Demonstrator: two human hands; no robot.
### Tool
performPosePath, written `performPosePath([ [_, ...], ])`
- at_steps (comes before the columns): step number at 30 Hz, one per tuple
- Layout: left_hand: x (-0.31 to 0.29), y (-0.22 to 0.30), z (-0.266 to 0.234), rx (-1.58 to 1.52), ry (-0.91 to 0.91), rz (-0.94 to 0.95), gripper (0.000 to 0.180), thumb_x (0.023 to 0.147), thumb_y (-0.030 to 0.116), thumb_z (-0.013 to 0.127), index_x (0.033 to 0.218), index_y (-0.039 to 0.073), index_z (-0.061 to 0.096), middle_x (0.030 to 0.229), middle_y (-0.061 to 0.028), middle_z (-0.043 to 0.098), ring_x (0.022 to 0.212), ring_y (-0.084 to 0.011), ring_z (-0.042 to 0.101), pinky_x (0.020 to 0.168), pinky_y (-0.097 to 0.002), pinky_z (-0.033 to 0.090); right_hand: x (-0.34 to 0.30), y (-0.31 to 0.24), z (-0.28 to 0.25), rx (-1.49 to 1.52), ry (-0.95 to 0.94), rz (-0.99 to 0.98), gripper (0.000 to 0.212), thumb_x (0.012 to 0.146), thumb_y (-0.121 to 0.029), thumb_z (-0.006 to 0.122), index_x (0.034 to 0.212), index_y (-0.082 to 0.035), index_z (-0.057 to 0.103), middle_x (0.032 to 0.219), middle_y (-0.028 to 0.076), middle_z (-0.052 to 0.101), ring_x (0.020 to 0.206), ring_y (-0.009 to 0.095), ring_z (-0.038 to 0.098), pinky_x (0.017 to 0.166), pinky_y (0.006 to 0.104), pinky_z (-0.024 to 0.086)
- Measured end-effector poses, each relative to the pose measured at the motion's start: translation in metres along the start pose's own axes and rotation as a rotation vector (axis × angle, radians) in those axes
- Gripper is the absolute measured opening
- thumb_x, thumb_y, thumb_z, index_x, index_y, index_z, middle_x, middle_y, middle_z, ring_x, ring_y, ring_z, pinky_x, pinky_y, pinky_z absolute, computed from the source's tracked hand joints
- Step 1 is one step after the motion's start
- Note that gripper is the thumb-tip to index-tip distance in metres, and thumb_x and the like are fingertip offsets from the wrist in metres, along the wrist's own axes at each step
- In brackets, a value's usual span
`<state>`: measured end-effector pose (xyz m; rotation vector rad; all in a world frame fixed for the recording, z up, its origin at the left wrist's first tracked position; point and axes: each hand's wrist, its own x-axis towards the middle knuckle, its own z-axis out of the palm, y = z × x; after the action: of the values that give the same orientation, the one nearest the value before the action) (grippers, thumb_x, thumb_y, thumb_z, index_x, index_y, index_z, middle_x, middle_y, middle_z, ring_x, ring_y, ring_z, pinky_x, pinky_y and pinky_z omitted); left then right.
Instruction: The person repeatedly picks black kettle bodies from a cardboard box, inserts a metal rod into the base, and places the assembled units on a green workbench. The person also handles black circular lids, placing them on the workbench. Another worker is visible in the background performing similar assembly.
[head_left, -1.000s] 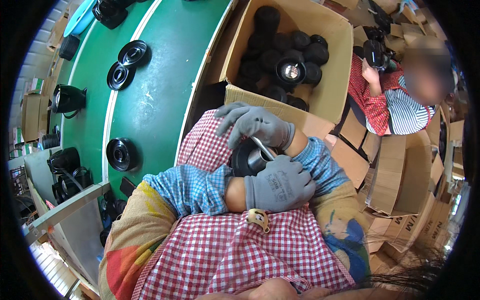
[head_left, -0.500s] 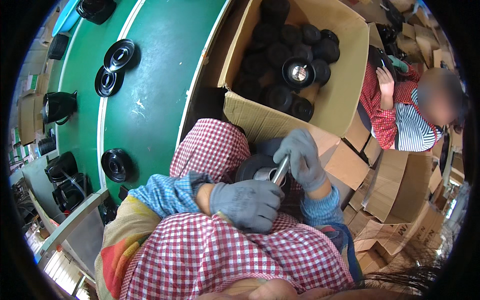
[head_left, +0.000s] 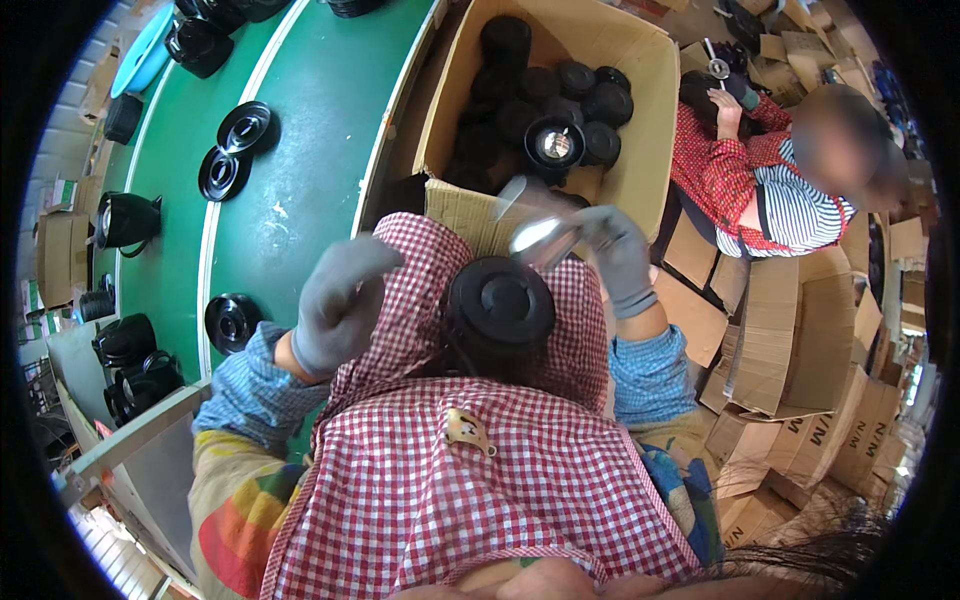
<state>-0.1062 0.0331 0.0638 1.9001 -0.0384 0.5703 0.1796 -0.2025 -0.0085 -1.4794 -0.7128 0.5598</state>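
A black round part (head_left: 500,302) with a ringed disc on top sits in my lap on the checked apron, and neither hand touches it. My right hand (head_left: 618,258), in a grey glove, is raised beyond it to the right. It is closed on a shiny silvery metal piece (head_left: 543,241), smeared by motion, so its exact kind cannot be made out. My left hand (head_left: 342,305), also gloved in grey, is lifted over the left knee. Its fingers curve loosely apart from the thumb, with nothing seen in them.
A cardboard box (head_left: 640,120) full of black round parts stands ahead. On the left, a green work surface (head_left: 310,110) carries black discs (head_left: 243,128) and a black jug-like vessel (head_left: 128,220). A co-worker (head_left: 790,190) sits at the right near flattened cartons (head_left: 810,340).
My hands have parted: the left has moved left off the part, and the right has lifted away with the metal piece. The black part now shows its disc top; its metal centre showed before.
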Motion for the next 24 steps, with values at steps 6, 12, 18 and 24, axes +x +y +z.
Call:
performPosePath([
  [6,-0.041,0.018,0.039,0.687,-0.792,0.502,0.031,0.084,0.024,0.067,0.113,0.013,0.073,0.130,-0.0074,0.065,0.126,-0.0305,0.055,0.110,-0.0459,0.045,-0.064,0.001,-0.016,0.545,0.274,0.468,0.039,0.105,-0.041,0.057,0.116,-0.004,0.066,0.084,0.001,0.063,0.065,0.011,0.062,0.063,0.0293,0.055],
  [12,-0.030,0.009,0.043,1.029,-0.867,0.330,0.020,0.079,0.029,0.067,0.092,0.015,0.073,0.130,-0.0100,0.057,0.132,-0.0356,0.047,0.113,-0.0521,0.040,-0.125,0.007,-0.007,0.520,0.354,0.464,0.036,0.106,-0.040,0.056,0.115,-0.006,0.066,0.079,0.000,0.061,0.057,0.010,0.060,0.058,0.0291,0.056],
  [18,-0.036,0.007,-0.024,0.434,-0.273,-0.034,0.029,0.074,-0.004,0.079,0.089,0.001,0.055,0.156,-0.0280,0.036,0.128,-0.0431,0.055,0.100,-0.0418,0.052,-0.143,-0.006,-0.009,0.458,0.427,0.447,0.032,0.104,-0.036,0.059,0.111,-0.006,0.065,0.076,0.000,0.059,0.056,0.010,0.058,0.050,0.0250,0.052],
  [24,-0.065,-0.026,-0.060,-0.403,0.353,-0.404,0.035,0.091,0.002,0.068,0.125,0.002,0.058,0.148,-0.0128,0.051,0.127,-0.0176,0.055,0.098,-0.0317,0.050,-0.119,0.013,0.001,0.372,0.376,0.417,0.033,0.104,-0.038,0.059,0.110,-0.007,0.064,0.073,-0.002,0.055,0.055,0.010,0.054,0.049,0.0267,0.050],
])
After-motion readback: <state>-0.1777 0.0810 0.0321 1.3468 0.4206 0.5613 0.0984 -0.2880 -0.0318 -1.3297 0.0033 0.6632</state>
